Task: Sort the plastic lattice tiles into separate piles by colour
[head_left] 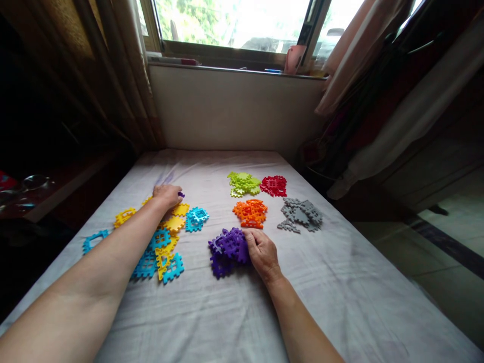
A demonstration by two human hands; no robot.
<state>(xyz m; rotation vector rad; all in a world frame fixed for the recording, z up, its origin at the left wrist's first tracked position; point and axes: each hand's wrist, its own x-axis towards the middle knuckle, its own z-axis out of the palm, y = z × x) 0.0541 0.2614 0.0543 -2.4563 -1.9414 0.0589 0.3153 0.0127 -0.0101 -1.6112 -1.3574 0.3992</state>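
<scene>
Purple tile pinched in left hand; right hand on purple pile.
Left hand reaches over mixed yellow-and-blue tiles on the left of the white sheet, fingers curled around one small purple piece at the fingertips. Right hand lies fingers-down on the edge of the purple pile near the sheet's middle, fingers bent against the tiles; can't tell if it grips one. Beyond sit sorted heaps: orange pile, green pile, red pile, grey pile, each apart from the others. Window behind.
</scene>
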